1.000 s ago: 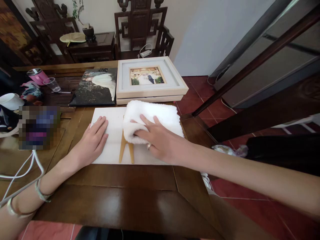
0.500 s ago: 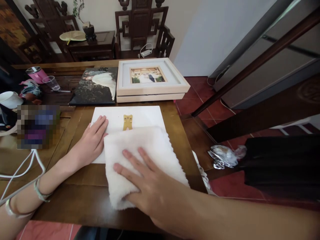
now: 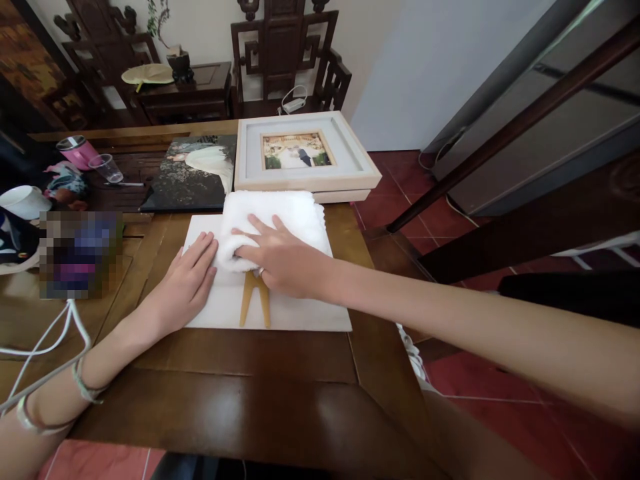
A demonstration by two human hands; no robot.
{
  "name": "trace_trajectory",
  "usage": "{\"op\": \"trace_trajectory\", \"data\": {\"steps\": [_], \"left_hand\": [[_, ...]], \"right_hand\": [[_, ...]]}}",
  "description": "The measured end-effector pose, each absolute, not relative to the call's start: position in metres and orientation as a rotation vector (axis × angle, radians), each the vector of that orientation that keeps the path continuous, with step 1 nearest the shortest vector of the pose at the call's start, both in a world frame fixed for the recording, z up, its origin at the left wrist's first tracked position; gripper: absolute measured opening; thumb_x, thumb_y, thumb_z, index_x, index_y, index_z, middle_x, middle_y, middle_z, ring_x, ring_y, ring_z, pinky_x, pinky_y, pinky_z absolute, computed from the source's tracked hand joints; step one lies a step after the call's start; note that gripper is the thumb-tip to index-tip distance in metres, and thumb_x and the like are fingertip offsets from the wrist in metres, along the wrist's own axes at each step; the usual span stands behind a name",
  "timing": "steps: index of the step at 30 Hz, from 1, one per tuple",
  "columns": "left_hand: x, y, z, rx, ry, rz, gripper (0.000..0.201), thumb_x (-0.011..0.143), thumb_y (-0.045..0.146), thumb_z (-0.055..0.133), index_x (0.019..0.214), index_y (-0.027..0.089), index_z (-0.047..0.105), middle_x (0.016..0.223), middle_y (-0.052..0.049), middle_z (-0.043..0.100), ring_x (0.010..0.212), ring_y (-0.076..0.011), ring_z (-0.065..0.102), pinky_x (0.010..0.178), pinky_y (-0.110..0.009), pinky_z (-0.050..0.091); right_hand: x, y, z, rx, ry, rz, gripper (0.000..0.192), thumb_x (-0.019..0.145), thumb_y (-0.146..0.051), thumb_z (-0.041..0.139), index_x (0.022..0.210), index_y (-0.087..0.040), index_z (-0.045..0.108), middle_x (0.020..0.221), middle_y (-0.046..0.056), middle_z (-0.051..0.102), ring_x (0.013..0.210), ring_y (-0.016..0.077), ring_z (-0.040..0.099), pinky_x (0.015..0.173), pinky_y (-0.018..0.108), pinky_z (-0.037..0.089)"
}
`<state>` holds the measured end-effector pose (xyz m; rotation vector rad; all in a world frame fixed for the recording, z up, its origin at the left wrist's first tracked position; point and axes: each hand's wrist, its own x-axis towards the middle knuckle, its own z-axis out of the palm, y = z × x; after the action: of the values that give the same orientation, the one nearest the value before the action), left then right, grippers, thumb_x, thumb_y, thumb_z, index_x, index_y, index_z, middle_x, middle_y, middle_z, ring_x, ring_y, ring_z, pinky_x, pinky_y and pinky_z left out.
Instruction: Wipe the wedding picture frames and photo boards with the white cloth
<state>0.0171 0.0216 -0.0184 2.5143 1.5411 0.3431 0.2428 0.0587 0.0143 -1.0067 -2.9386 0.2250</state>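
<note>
Cloth (image 3: 293,205): over white panel (image 3: 310,313), under right hand (image 3: 285,261) (fingers spread).
Left hand (image 3: 187,287): flat on panel's left side, fingers together.

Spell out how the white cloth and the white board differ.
The cloth is fluffy; the board looks flat and smooth. The right hand is on the cloth, while the left hand rests on the board. The cloth lies on top, covering only part of the board. Both are white.

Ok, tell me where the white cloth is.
In the head view, the white cloth lies under the right hand, over the white board, to the right of the left hand.
</note>
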Motion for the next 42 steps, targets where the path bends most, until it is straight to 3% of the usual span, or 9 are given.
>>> {"op": "trace_trajectory", "data": {"steps": [7, 11, 15, 22, 25, 30, 38, 42], "left_hand": [[0.014, 0.022, -0.018, 2.494, 1.506, 0.305, 0.054, 0.099, 0.028, 0.026, 0.150, 0.011, 0.032, 0.159, -0.019, 0.027, 0.149, -0.0322, 0.021, 0.118, -0.058, 0.024], [0.009, 0.022, -0.019, 2.500, 1.483, 0.291, 0.056, 0.098, 0.029, 0.030, 0.151, 0.013, 0.030, 0.160, -0.019, 0.026, 0.149, -0.0329, 0.020, 0.117, -0.060, 0.024], [0.009, 0.022, -0.020, 2.508, 1.466, 0.329, 0.055, 0.098, 0.028, 0.029, 0.151, 0.014, 0.030, 0.160, -0.019, 0.027, 0.149, -0.0321, 0.020, 0.117, -0.060, 0.025], [0.016, 0.020, -0.017, 2.513, 1.521, 0.359, 0.053, 0.100, 0.032, 0.026, 0.149, 0.012, 0.035, 0.158, -0.019, 0.032, 0.148, -0.0312, 0.024, 0.118, -0.057, 0.024], [0.016, 0.020, -0.017, 2.506, 1.531, 0.363, 0.053, 0.100, 0.033, 0.028, 0.149, 0.013, 0.035, 0.158, -0.018, 0.032, 0.148, -0.0296, 0.024, 0.119, -0.055, 0.023], [0.015, 0.021, -0.016, 2.502, 1.517, 0.332, 0.055, 0.099, 0.030, 0.025, 0.148, 0.008, 0.034, 0.158, -0.021, 0.030, 0.149, -0.0301, 0.022, 0.119, -0.055, 0.023], [0.012, 0.021, -0.016, 2.493, 1.493, 0.310, 0.055, 0.098, 0.027, 0.027, 0.150, 0.010, 0.032, 0.159, -0.020, 0.028, 0.149, -0.0319, 0.021, 0.119, -0.058, 0.023], [0.011, 0.021, -0.017, 2.501, 1.473, 0.324, 0.054, 0.099, 0.028, 0.028, 0.151, 0.014, 0.031, 0.159, -0.019, 0.028, 0.149, -0.0310, 0.021, 0.118, -0.058, 0.024]], "right_hand": [[0.238, -0.012, 0.019, -0.836, -2.993, 0.330, 0.036, 0.090, -0.013, 0.052, 0.123, -0.016, 0.067, 0.157, 0.021, 0.030, 0.142, 0.0521, 0.013, 0.108, 0.076, 0.015], [0.243, -0.042, 0.028, -0.675, -2.983, 0.474, 0.032, 0.096, -0.017, 0.044, 0.111, -0.019, 0.072, 0.152, 0.021, 0.038, 0.141, 0.0502, 0.021, 0.105, 0.078, 0.020], [0.247, -0.032, 0.031, -0.644, -3.021, 0.506, 0.034, 0.088, -0.014, 0.055, 0.119, -0.018, 0.069, 0.152, 0.020, 0.039, 0.142, 0.0478, 0.021, 0.108, 0.075, 0.021], [0.244, 0.037, 0.020, -0.936, -3.028, 0.157, 0.055, 0.082, 0.000, 0.051, 0.134, -0.015, 0.058, 0.158, 0.015, 0.032, 0.145, 0.0434, 0.017, 0.111, 0.068, 0.025], [0.235, 0.053, 0.021, -1.013, -3.012, 0.001, 0.053, 0.086, 0.000, 0.045, 0.136, -0.012, 0.055, 0.157, 0.018, 0.032, 0.144, 0.0461, 0.020, 0.108, 0.070, 0.029], [0.227, 0.031, 0.024, -0.950, -3.031, -0.121, 0.044, 0.095, -0.007, 0.037, 0.130, -0.014, 0.062, 0.152, 0.025, 0.038, 0.139, 0.0501, 0.028, 0.104, 0.071, 0.032], [0.244, -0.043, 0.033, -0.607, -3.007, 0.207, 0.031, 0.096, -0.019, 0.045, 0.104, -0.018, 0.075, 0.143, 0.026, 0.049, 0.134, 0.0507, 0.038, 0.100, 0.075, 0.034], [0.249, -0.028, 0.038, -0.645, -3.050, 0.374, 0.031, 0.089, -0.014, 0.052, 0.114, -0.016, 0.071, 0.147, 0.022, 0.046, 0.139, 0.0476, 0.031, 0.106, 0.070, 0.031]]}}
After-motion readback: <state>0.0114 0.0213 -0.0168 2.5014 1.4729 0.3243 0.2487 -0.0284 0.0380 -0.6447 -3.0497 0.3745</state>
